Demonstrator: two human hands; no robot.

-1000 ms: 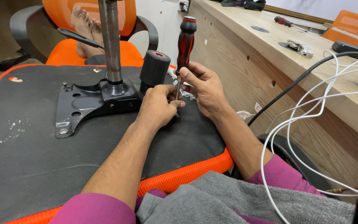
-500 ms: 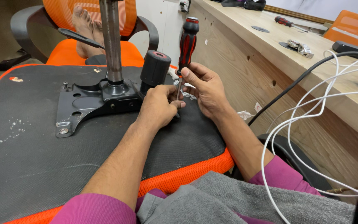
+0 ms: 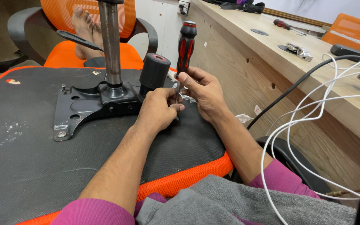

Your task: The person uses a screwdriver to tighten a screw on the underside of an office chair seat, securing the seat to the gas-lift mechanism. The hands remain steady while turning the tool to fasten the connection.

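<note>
- Wooden workbench (image 3: 313,71) runs along the upper right of the frame; an upturned black chair seat (image 3: 30,166) fills the lower left.
- At frame centre, my right hand (image 3: 205,89) grasps the red-and-black screwdriver (image 3: 185,46), standing nearly upright.
- My left hand (image 3: 157,110) pinches its shaft low down, just beside the black mounting plate (image 3: 84,110).

Left hand (image 3: 157,111) curled, fingertips pinched together. Right hand (image 3: 203,89) closed in grip, thumb up. Forearms converge, hands touching.
</note>
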